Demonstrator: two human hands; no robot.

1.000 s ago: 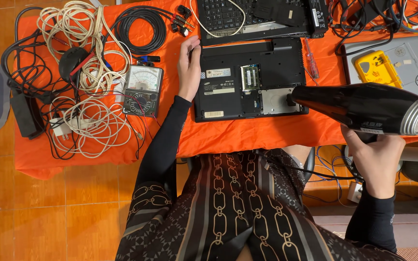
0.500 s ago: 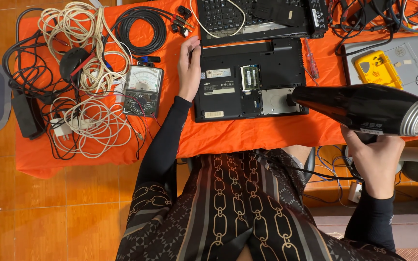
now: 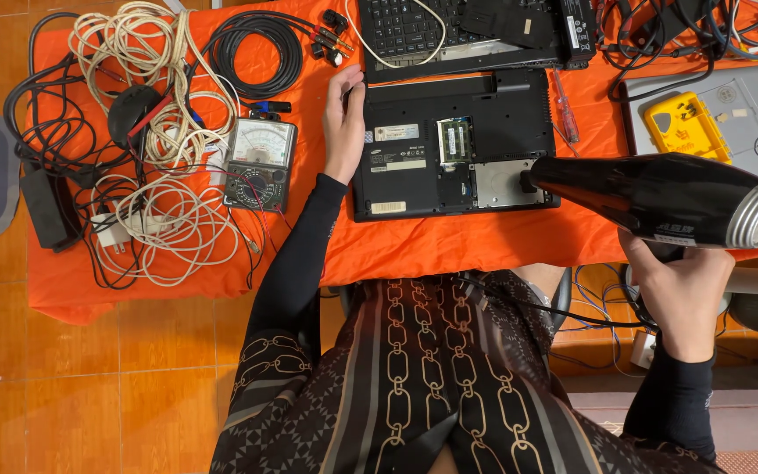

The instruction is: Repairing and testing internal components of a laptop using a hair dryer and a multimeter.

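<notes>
With the right hand point(image 3: 682, 285) clenched on the dryer point(image 3: 660, 200) and left fingers point(image 3: 344, 105) flat beside the laptop point(image 3: 454, 145), hot air—nozzle seemingly close—could scorch the exposed boards.

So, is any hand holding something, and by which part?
The right hand holds the black hair dryer by its handle. The left hand holds nothing; it rests flat beside the open laptop base.

- My black hair dryer point(image 3: 660, 197) lies level, nozzle aimed at the laptop's opened bay.
- The black laptop point(image 3: 454, 140) lies underside-up on orange cloth.
</notes>
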